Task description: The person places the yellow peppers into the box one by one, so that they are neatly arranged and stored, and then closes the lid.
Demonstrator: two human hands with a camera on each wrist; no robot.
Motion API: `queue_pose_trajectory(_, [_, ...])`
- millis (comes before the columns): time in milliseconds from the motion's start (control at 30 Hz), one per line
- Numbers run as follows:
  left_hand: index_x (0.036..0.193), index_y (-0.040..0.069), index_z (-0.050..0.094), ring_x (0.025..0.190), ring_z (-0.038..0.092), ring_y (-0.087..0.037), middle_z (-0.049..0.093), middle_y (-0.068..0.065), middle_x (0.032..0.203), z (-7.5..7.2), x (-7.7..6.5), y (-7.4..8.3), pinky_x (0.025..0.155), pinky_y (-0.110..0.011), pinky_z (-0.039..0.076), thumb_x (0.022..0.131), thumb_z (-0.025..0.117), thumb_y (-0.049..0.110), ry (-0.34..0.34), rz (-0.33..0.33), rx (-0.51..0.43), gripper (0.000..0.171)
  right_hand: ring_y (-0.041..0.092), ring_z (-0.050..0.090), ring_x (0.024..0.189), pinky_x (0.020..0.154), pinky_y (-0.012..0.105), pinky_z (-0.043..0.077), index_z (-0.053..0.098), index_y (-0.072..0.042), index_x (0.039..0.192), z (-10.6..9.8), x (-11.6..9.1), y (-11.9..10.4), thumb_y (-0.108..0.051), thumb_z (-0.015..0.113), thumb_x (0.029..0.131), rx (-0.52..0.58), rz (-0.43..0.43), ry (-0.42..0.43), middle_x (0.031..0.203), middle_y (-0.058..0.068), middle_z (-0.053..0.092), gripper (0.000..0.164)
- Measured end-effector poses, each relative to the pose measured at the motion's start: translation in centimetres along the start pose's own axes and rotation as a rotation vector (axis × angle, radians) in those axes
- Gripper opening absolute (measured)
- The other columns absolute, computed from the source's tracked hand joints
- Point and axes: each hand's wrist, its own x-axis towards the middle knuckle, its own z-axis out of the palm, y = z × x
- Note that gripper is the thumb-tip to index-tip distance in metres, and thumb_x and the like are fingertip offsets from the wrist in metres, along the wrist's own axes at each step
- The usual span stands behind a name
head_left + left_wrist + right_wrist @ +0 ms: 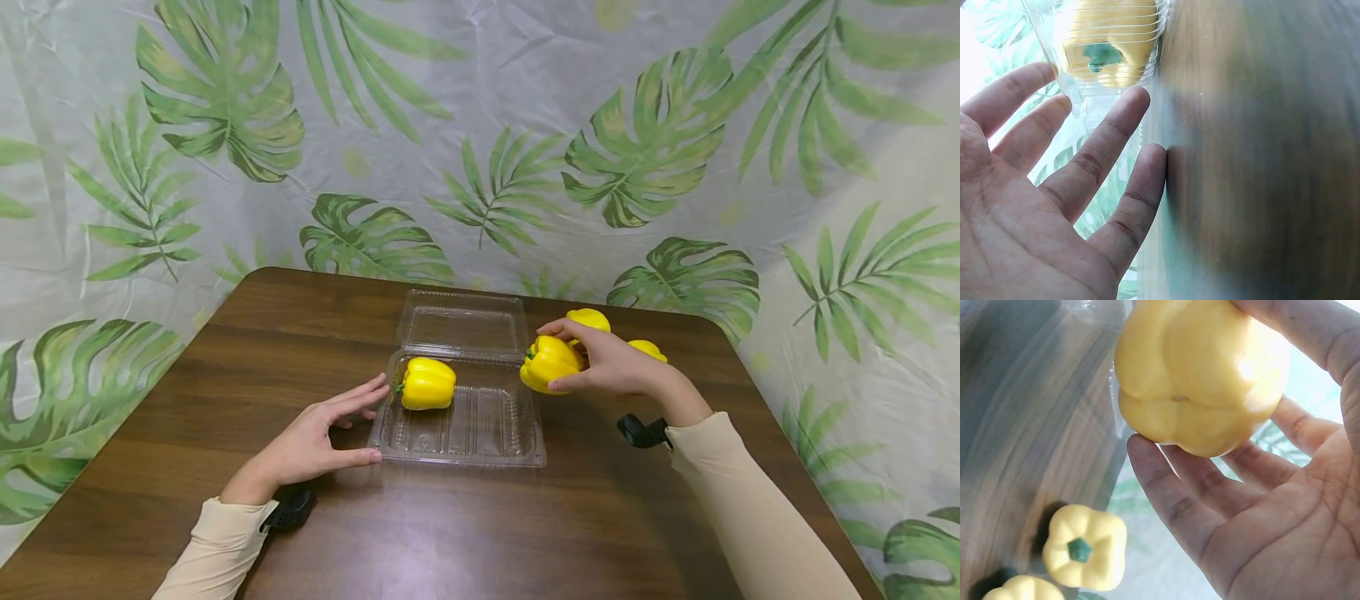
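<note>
A clear plastic clamshell box (487, 457) lies with its lid (463, 325) folded back on the table. In its left half sits one yellow bell pepper (429, 384), its green stem toward the left. My left hand (322, 437) rests at the box's left side, fingers spread and fairly straight, fingertips at the rim in the left wrist view. My right hand (611, 362) grips a second yellow bell pepper (551, 367) between thumb and fingers, raised near the box's right edge. The right wrist view shows this pepper (1200, 375) with its bottom end toward the camera.
Behind the right hand, two more yellow bell peppers stand on the brown wooden table (315, 317): one farther back (590, 318), another to the right (649, 349), partly hidden by the hand. A leaf-patterned cloth (495, 100) hangs behind the table.
</note>
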Motion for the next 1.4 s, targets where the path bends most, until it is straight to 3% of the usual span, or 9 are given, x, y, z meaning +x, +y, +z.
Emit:
queue_pose_trajectory(533, [0.159, 0.012, 0.054, 0.118, 0.072, -0.011, 0.043, -0.010, 0.172, -0.1, 0.1, 0.1, 0.095, -0.041, 0.061, 0.089, 0.090, 0.036, -0.005, 0.003, -0.003, 0.082, 0.028, 0.064, 0.121, 0.102, 0.048, 0.054, 0.048, -0.020, 0.154, -0.2, 2.2, -2.2, -0.032, 0.086, 0.094, -0.124, -0.008, -0.093, 0.147, 0.015, 0.062, 0.073])
queue_pose_trajectory(1400, [0.159, 0.014, 0.054, 0.118, 0.072, -0.011, 0.043, -0.009, 0.172, -0.1, 0.0, 0.0, 0.096, -0.040, 0.061, 0.089, 0.090, 0.037, 0.001, -0.003, 0.004, 0.082, 0.027, 0.062, 0.125, 0.106, 0.047, 0.053, 0.048, -0.014, 0.157, 1.1, 4.6, -3.4, -0.028, 0.087, 0.093, -0.165, -0.024, -0.168, 0.155, 0.012, 0.057, 0.076])
